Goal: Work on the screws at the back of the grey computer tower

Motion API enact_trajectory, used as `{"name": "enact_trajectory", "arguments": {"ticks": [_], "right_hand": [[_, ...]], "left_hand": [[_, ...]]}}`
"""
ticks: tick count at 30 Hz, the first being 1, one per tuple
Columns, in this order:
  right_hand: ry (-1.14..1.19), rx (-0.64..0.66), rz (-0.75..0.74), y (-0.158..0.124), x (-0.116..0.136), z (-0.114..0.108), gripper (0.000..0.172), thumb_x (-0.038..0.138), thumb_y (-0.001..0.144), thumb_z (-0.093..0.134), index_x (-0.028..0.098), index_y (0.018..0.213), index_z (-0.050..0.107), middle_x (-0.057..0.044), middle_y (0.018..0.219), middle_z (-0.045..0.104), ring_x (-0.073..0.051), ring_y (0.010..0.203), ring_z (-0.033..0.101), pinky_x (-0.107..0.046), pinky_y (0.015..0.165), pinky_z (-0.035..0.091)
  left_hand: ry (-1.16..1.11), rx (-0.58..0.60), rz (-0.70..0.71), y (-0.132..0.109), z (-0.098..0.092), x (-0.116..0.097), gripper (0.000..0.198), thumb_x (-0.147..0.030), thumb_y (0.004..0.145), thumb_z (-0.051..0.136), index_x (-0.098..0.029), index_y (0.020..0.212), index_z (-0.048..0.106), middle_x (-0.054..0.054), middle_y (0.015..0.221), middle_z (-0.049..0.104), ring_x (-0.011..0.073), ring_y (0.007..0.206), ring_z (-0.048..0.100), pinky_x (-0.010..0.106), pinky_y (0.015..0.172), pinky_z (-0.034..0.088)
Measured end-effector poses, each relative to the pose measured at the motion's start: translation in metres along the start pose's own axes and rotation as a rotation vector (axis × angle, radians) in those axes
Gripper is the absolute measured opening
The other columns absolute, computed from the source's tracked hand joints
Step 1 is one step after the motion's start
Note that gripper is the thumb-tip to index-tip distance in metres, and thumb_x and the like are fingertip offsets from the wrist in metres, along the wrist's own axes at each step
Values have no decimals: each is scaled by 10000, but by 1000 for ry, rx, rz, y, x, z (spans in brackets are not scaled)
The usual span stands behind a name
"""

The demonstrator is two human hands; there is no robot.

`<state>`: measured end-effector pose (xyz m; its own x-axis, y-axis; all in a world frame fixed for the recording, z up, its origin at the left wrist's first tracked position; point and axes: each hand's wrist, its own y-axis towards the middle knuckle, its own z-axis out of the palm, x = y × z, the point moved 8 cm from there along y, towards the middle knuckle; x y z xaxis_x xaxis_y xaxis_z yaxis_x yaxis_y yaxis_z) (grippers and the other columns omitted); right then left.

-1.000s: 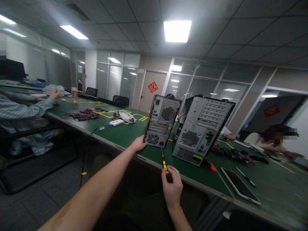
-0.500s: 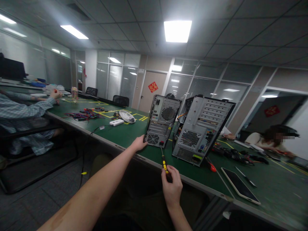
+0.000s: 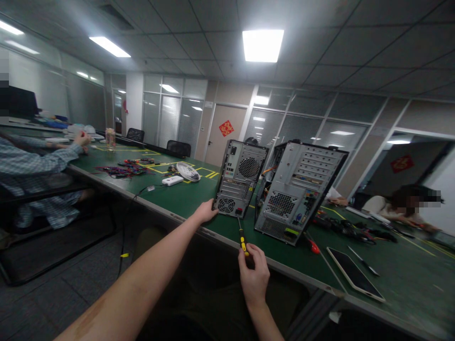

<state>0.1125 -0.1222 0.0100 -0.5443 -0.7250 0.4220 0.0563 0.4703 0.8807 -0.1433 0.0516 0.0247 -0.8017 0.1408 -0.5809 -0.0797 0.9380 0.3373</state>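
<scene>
In the head view, a small computer case point(image 3: 237, 187) stands on the green table with its back panel towards me. My left hand point(image 3: 205, 211) grips the lower left edge of this case, its fingers partly hidden behind the side. A screwdriver point(image 3: 243, 242) with a yellow and black handle is pinched between the thumb and fingers of my right hand point(image 3: 254, 270). Its shaft points up and away, with the tip at the bottom edge of the back panel, below the red switch. Whether the tip sits in a screw is too small to tell.
A larger computer case point(image 3: 296, 189) stands close on the right. Beyond it lie a red-handled tool point(image 3: 314, 246), a phone point(image 3: 354, 273), a pen-like tool point(image 3: 364, 261) and black cables point(image 3: 350, 229). Leftward are a white power strip point(image 3: 172, 181) and tangled wires point(image 3: 119, 171). Other people sit at both sides.
</scene>
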Motion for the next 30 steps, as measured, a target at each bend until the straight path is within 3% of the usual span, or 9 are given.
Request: {"name": "enact_trajectory", "arguments": {"ticks": [21, 30], "right_hand": [[-3, 33, 24, 1, -2, 0, 196, 313, 952, 622, 177, 1055, 719, -116, 1067, 670, -215, 925, 673, -360, 812, 590], [-10, 41, -34, 2, 3, 1, 199, 300, 954, 631, 202, 1087, 741, -100, 1053, 644, -211, 954, 666, -364, 853, 577]], "left_hand": [[-15, 7, -7, 0, 0, 1, 571, -314, 883, 664, -137, 1402, 505, 173, 1352, 646, 270, 1266, 612, 320, 1044, 457], [5, 1, 14, 3, 3, 3, 517, -319, 876, 664, -138, 1344, 539, 174, 1311, 668, 280, 1230, 633, 332, 1017, 475]]}}
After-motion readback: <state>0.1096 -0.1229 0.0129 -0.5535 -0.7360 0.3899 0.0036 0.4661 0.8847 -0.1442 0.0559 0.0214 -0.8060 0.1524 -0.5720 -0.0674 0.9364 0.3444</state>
